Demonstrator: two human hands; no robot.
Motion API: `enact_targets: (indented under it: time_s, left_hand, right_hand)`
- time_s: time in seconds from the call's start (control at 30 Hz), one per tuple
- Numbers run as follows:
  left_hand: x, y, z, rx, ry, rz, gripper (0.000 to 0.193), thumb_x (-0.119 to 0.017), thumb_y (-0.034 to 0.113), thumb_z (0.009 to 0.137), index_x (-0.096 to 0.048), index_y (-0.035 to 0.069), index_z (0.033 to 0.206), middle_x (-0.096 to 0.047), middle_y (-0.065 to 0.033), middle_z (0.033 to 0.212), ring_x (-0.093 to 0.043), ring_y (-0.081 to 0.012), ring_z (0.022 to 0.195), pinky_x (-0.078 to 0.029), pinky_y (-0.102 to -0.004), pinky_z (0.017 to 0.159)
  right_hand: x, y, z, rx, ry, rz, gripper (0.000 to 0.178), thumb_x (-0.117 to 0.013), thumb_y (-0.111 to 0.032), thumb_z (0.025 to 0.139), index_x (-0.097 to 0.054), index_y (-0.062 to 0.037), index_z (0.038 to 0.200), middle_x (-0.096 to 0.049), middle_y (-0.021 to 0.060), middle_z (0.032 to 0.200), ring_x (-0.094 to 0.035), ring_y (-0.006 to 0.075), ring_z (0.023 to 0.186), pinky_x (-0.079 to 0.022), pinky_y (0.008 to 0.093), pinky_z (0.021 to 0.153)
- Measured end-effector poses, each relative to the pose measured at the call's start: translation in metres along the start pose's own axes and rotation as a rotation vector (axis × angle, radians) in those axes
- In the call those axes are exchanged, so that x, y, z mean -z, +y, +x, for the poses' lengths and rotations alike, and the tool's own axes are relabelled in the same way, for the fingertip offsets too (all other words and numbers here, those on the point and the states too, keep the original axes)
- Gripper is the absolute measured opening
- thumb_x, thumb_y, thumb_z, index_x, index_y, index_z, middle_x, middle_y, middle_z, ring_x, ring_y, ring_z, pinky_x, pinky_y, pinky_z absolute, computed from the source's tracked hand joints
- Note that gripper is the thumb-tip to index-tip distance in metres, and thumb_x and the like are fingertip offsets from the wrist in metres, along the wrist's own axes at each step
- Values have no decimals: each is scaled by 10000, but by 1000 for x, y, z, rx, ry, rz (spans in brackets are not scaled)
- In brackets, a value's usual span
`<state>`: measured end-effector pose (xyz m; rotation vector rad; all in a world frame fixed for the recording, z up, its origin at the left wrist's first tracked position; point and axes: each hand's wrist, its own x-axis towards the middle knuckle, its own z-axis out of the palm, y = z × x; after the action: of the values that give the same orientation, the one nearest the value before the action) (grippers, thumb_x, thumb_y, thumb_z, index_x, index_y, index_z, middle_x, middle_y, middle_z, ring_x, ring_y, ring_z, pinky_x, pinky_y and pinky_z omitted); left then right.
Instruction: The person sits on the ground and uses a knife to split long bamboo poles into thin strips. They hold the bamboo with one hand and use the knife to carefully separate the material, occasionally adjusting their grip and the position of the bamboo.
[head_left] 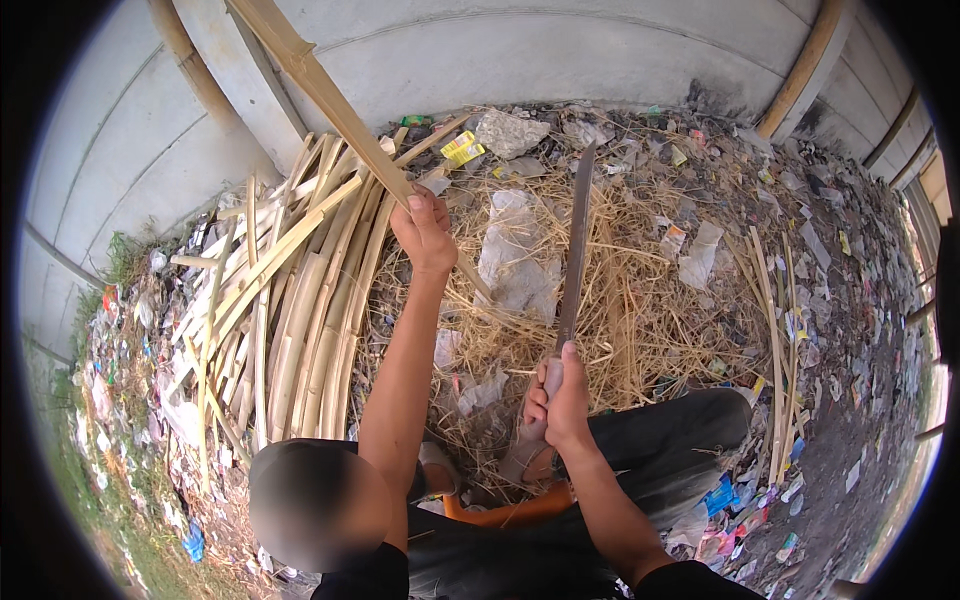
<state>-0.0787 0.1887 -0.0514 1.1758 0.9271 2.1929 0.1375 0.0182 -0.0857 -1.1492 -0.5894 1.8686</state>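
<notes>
- My left hand (425, 235) is closed around a split bamboo strip (330, 95), fingers and thumb wrapped on it.
- From my grip, the long part of that strip rises up and away to my left, leaning toward the pale wall (560, 60); a thinner length shows below my hand, slanting down to the right over the litter.
- My right hand (560, 400) is clamped on the handle of a machete (577, 230), thumb laid along the top near the blade.
- The blade points away from me, nearly upright in my view, to the right of the strip and apart from it.
- Just left of my left forearm lies a pile of bamboo strips (310, 330), most of them running lengthwise away from me.
- Straw-like shavings (650, 310) cover the ground between my knees and the wall.
- A few thin strips (775, 350) lie well off to my right.
</notes>
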Motion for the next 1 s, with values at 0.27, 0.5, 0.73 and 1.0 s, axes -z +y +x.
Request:
enact_targets:
  time_s: [0.27, 0.5, 0.73, 1.0]
  left_hand:
    - [-5, -14, -1, -22, -39, 104, 523, -524, 579, 1004, -428, 85, 863, -339, 44, 715, -306, -46, 578, -216, -228, 481]
    - [2, -12, -2, -25, -11, 168, 524, -502, 497, 1019, -505, 42, 761, -471, 3, 616, -425, -94, 572, -341, -292, 517]
    - [3, -22, 3, -54, -16, 136, 493, -517, 515, 1019, -463, 72, 809, -370, 38, 659, -346, -60, 566, -260, -253, 493]
    - [13, -10, 5, 17, 15, 22, 443, -525, 500, 1030, -433, 103, 857, -353, 52, 734, -314, -41, 580, -230, -223, 486]
  right_hand:
    - [4, 64, -2, 42, -43, -221, 593, -417, -654, 1002, -447, -79, 857, -408, 21, 561, -408, 146, 437, -420, 341, 466]
    - [-31, -11, -13, 21, -42, -165, 631, -426, -657, 999, -494, -61, 803, -450, 11, 570, -445, 121, 432, -440, 331, 454]
    - [-16, 51, -8, 238, -44, -189, 633, -433, -686, 982, -492, -72, 839, -441, 11, 569, -444, 134, 430, -444, 346, 473]
    - [-5, 15, 1, -92, 82, -91, 654, -363, -743, 969, -449, -101, 878, -416, -4, 581, -395, 134, 411, -410, 342, 443]
